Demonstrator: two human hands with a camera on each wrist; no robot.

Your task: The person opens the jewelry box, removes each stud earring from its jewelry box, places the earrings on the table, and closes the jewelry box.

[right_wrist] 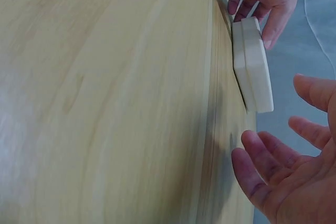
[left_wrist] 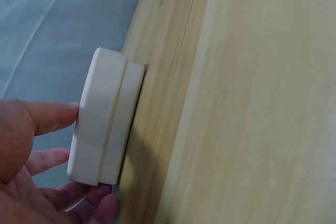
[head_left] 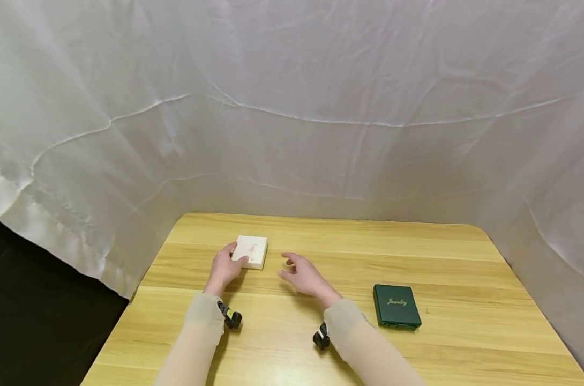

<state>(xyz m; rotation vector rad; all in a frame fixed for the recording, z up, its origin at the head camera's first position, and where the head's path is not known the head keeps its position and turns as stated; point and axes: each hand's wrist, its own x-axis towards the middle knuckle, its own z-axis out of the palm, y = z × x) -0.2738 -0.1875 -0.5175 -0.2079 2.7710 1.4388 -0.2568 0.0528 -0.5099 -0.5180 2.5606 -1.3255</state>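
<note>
A small white lidded box (head_left: 254, 249) with a pink print on top rests on the table towards the back left. My left hand (head_left: 225, 269) grips its left end, thumb on the lid and fingers round the side. In the left wrist view a seam runs between the lid and base of the white box (left_wrist: 100, 119), and the lid looks closed. To the right of the box, apart from it, my right hand (head_left: 305, 275) hovers with loosely bent fingers and holds nothing. The right wrist view shows a gap between the white box (right_wrist: 256, 69) and the right hand (right_wrist: 294, 177).
On the right of the wooden table (head_left: 465, 257) lies a dark green box (head_left: 396, 306) lettered "Jewelry", beyond the right forearm. A pale fabric curtain (head_left: 321, 155) surrounds the table at the back and sides.
</note>
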